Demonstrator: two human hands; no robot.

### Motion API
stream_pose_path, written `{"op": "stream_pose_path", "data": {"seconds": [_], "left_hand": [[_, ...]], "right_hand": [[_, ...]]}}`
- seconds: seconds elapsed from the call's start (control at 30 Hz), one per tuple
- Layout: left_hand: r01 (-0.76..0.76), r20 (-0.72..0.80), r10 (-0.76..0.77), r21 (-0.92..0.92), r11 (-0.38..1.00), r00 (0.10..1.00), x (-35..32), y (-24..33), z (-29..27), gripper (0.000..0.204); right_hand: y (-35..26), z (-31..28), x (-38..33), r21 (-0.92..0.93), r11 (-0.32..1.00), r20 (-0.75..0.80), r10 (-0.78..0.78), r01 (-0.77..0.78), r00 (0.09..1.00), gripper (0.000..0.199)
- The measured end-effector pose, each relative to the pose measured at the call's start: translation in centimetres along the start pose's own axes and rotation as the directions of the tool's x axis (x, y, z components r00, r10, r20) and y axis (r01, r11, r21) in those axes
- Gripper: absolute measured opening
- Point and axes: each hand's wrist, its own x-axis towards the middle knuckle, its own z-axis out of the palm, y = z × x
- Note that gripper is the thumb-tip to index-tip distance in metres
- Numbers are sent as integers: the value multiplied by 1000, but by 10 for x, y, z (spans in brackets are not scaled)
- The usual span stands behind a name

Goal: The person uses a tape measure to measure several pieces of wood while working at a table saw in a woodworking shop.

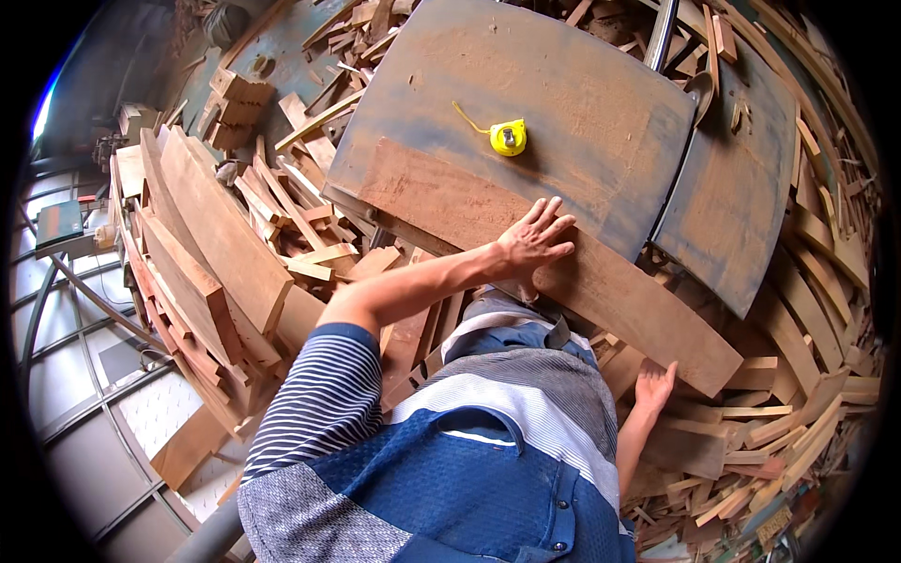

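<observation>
Seen from above, a cluttered woodworking shop is filled with cut timber. At far left, pale panels are partly screened by stacked planks; scrap wood is strewn between that stack and a dust-coated bench. Beyond a long brown board, a yellow tape measure is set on the bench, its tip drawn out to the left. The board is laid along the bench's near edge, its long axis slanted from upper left to lower right, its right end carried past the bench. Near its middle, the board is covered from above by the left grip, fingers fanned and nothing pinched. Farther right, the right grip is held at the near long edge; the overhanging end is closer to it than to the left. Whether the edge is pinched there cannot be told. At far right, a smaller side panel is flanked by piled offcuts.
</observation>
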Motion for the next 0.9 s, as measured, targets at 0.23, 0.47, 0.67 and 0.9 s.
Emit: {"op": "stream_pose_path", "data": {"seconds": [0.23,0.47,0.67,0.9], "left_hand": [[-66,-102,92,234,970,991,10,-6,29,104],[-114,-156,109,-27,993,982,14,-10,-15,86],[-61,-22,63,85,994,998,50,-32,-32,104],[-88,-69,93,70,994,993,98,-65,-61,106]], "right_hand": [[5,-4,8,21,1000,-41,0,1,999,66],[-4,23,13,-164,986,-92,-57,41,994,61],[-24,81,20,-527,847,-139,-171,73,975,52],[-35,125,37,-971,148,47,-645,185,763,31]]}}
